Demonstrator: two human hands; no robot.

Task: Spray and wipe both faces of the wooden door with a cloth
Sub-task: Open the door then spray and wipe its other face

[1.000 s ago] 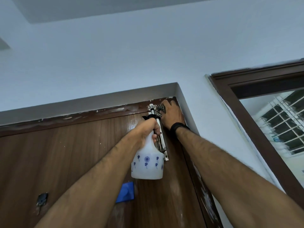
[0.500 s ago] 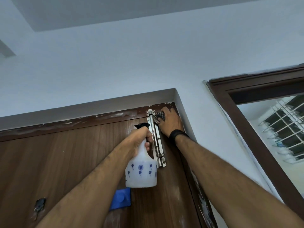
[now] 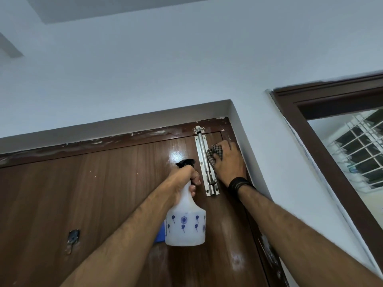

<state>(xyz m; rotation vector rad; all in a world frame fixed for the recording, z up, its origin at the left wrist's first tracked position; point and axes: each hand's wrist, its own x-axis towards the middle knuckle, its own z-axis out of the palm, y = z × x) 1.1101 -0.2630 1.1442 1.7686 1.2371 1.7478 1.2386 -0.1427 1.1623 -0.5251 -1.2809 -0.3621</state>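
Seen from below, looking up at the top right corner of the wooden door (image 3: 103, 193), closed in its dark brown frame (image 3: 83, 145) with chipped paint along the top. Right hand (image 3: 229, 162) laid flat against the door face in the narrow strip between the steel tower bolt (image 3: 204, 160) and the frame edge, fingers spread over a checked cloth (image 3: 214, 155) bunched beneath them and pressing it to the wood; black band (image 3: 239, 183) wrapped round the wrist. Left hand (image 3: 185, 179) curled tight round the neck of a white spray bottle (image 3: 185, 226) printed with small blue flowers, black nozzle (image 3: 184, 162) sticking out above the knuckles and aimed at the door, just left of the bolt; whether a finger pulls the trigger, impossible to tell. Bottle hanging upright just in front of the door face. Bright glossy patch on the wood above the nozzle, paler smears lower right. Partly hidden behind the bottle, something blue (image 3: 160, 235) stuck to the door; farther left, a small metal hook (image 3: 72, 238). At far right, a window (image 3: 356, 154) with a white grille set in a dark frame.
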